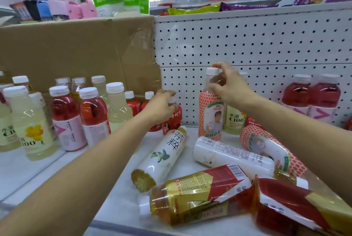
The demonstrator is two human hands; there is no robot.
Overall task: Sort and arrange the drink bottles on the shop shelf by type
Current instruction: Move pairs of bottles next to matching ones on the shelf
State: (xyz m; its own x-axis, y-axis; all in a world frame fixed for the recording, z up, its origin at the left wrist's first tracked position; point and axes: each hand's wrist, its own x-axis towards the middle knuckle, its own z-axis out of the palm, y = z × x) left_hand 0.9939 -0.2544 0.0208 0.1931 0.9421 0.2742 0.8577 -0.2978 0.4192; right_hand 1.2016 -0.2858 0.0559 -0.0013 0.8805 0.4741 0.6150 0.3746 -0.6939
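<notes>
Currently, in the head view, the left grip [162, 106] is clenched over the cap of an upright red bottle [173, 121] at the back of the shelf [114, 194]. The right grip [230, 85] grasps the neck of the upright patterned bottle [210, 117]. Recommended: keep both vertical, seat each squarely beside its own kind, and avoid the lying bottles [209, 194] in front.

shelf [118, 188]: white | upright bottles [93, 114] left | toppled bottles [198, 194] front
</notes>
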